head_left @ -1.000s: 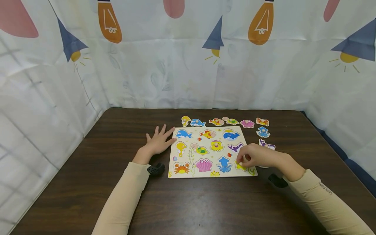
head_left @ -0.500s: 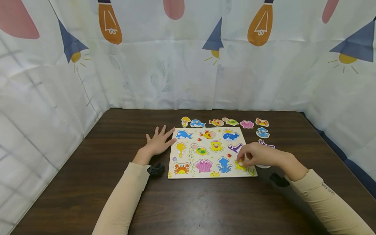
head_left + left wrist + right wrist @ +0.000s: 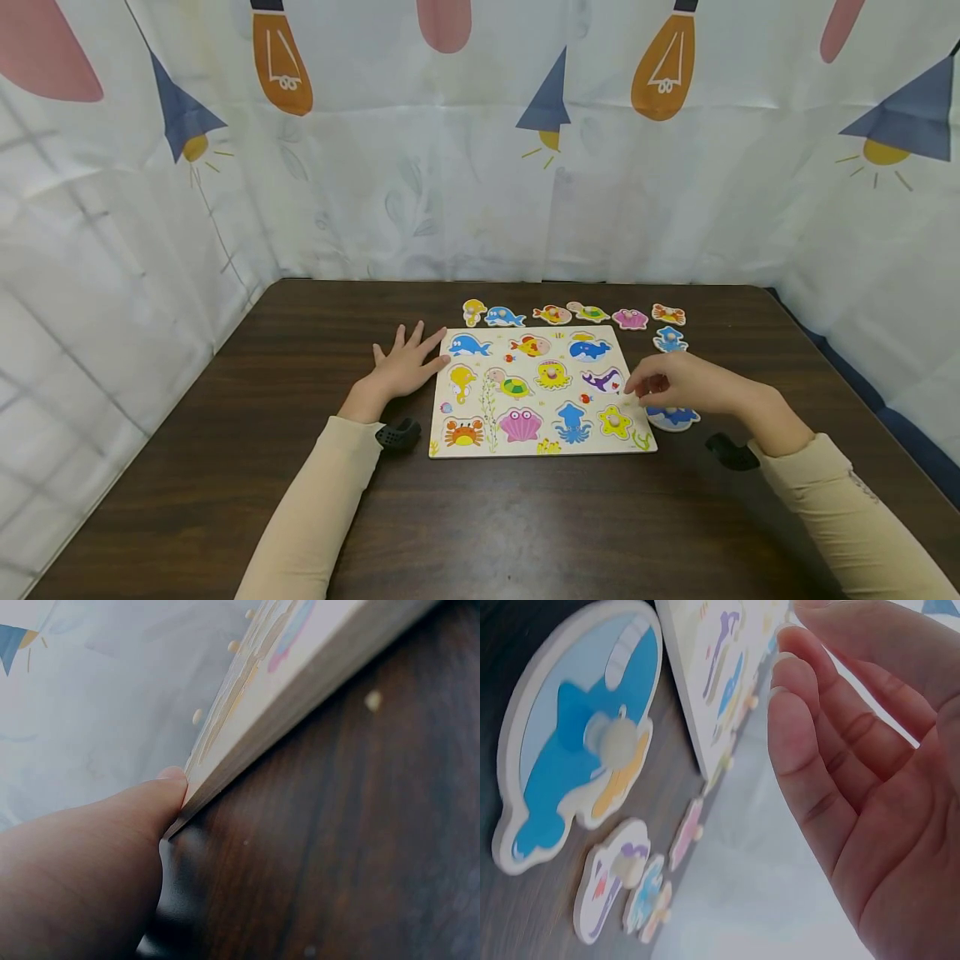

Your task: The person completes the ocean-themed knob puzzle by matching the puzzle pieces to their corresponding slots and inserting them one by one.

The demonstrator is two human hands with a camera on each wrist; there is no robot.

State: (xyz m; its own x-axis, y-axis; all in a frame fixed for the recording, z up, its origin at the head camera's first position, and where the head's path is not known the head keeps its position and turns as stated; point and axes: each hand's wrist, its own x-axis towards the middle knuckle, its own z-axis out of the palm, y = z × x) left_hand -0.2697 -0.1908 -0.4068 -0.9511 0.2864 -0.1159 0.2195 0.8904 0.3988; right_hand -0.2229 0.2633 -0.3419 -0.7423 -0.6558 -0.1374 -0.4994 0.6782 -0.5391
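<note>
Away from the yellow star goes the right hand, fingers a bit bent, holding nothing. Now the star looks done, sitting between both hands. The left hand spreads its fingers, thumb touching the board.

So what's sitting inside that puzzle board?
Two knobbed pieces sit in the puzzle board: a yellow octopus and a yellow starfish. Whatever lies beneath them is covered, so it can't be seen.

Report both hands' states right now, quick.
Left hand: open, fingers spread, thumb touching the edge of the sea-animal puzzle board.
Right hand: open, fingers loosely curled, holding nothing, by the board's right edge.
</note>
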